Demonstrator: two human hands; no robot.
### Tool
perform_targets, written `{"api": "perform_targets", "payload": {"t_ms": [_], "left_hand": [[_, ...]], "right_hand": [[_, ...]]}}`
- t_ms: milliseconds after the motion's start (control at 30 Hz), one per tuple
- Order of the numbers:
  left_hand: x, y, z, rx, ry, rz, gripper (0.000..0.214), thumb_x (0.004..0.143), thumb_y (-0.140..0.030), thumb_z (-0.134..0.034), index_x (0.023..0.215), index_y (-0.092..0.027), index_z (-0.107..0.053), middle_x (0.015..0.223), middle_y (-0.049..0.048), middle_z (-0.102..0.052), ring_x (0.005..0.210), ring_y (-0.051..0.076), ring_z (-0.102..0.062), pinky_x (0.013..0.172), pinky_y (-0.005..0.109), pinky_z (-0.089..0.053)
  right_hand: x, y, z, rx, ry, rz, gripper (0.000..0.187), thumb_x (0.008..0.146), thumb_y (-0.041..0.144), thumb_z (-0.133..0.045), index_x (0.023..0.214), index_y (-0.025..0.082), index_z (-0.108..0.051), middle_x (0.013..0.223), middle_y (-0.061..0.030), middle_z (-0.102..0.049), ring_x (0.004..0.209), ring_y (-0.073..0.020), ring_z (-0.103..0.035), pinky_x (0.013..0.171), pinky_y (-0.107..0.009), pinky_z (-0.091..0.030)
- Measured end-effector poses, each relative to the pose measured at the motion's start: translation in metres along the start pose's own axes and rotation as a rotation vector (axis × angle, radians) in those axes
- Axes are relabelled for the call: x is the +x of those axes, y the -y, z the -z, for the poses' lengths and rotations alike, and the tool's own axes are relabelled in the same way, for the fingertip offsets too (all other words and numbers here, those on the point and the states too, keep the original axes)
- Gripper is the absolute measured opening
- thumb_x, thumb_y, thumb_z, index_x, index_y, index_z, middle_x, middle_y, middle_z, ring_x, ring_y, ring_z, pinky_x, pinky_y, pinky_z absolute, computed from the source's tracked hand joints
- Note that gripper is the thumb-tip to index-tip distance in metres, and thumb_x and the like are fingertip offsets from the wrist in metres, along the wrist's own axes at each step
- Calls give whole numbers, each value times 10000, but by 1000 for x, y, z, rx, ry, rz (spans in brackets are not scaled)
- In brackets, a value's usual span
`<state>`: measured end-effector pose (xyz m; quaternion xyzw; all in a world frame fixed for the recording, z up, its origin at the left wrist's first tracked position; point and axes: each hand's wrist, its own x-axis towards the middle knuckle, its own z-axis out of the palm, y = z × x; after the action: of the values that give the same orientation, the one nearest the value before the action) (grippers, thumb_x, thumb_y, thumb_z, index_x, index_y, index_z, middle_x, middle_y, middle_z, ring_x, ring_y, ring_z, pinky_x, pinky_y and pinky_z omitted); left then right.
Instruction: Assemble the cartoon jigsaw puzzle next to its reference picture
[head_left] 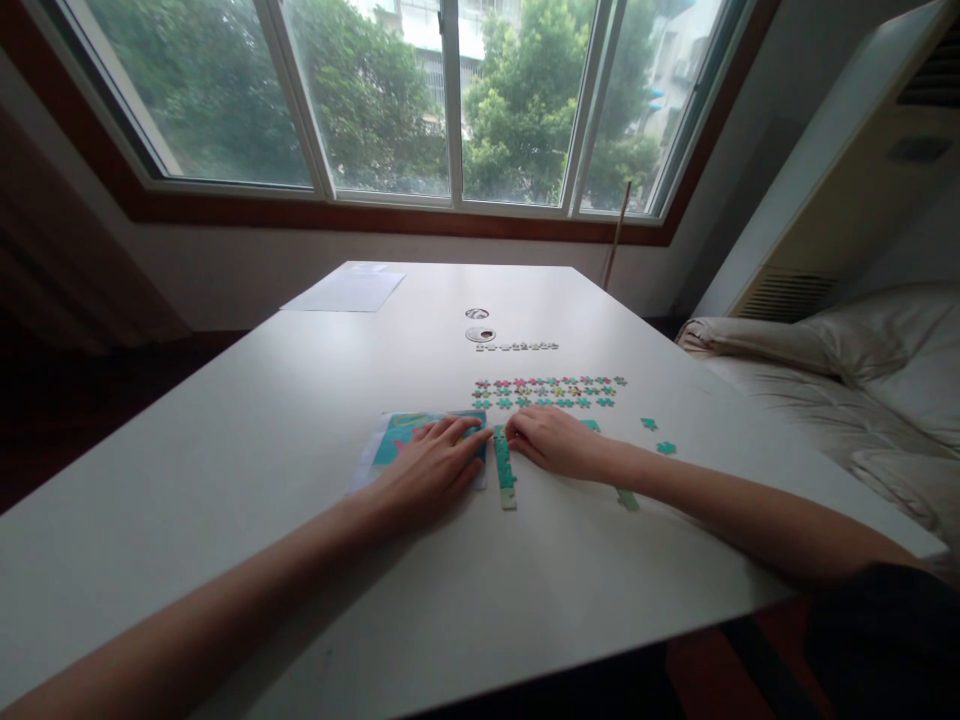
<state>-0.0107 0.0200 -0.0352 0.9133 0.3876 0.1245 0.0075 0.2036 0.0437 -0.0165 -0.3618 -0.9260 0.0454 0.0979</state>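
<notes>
My left hand [442, 455] lies palm down with fingers stretched out over a picture sheet [391, 443] showing teal and pink shapes. Its fingertips reach close to a narrow strip of joined green jigsaw pieces [507, 490], which runs toward me. At the strip's upper end, the curled fingers of my right hand [544, 437] are pressed together on a jigsaw piece, mostly hidden by the fingers. More green pieces show partly from behind the right hand and forearm, including one light green piece [627, 499] below the wrist.
Loose jigsaw pieces [544, 391] lie in rows beyond my hands, with a smaller row [517, 347] farther off. Two round flat items [481, 334] lie behind them. Two green pieces [665, 448] sit at right. White paper [345, 290] lies at the table's far left; a sofa [780, 365] stands at right.
</notes>
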Motion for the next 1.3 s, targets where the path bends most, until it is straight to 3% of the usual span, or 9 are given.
{"api": "perform_targets", "payload": {"t_ms": [533,1000,1133,1300], "left_hand": [[2,-1,0,-32,42,16,400,883,-236,-390,1282,-246,-421,1299,93,-429,1184,286,-384,939,525,-334],[-1,-1,0,26,-3,-36,362,894,-230,-401,1246,-286,-462,1298,82,-431,1181,284,-387,916,499,-363],[-3,-2,1,71,-23,-46,378,896,-235,-404,1273,-250,-425,1315,96,-423,1187,282,-380,935,497,-350],[-6,-12,6,166,-40,-113,325,892,-226,-419,1212,-214,-476,1321,107,-431,1209,286,-366,967,496,-318]], "right_hand": [[1,0,1,-31,0,-3,149,886,236,-468,870,137,-578,845,-75,-617,776,-174,-534,718,-282,-387],[0,-2,2,25,-77,69,145,851,186,-493,886,163,-631,783,-49,-602,744,-154,-514,720,-271,-387],[-4,-9,12,92,-41,86,152,849,214,-513,938,167,-626,836,-56,-604,777,-154,-529,723,-269,-398],[-25,-42,46,182,83,17,159,833,228,-518,947,161,-606,773,-32,-591,684,-125,-517,632,-236,-393]]}}
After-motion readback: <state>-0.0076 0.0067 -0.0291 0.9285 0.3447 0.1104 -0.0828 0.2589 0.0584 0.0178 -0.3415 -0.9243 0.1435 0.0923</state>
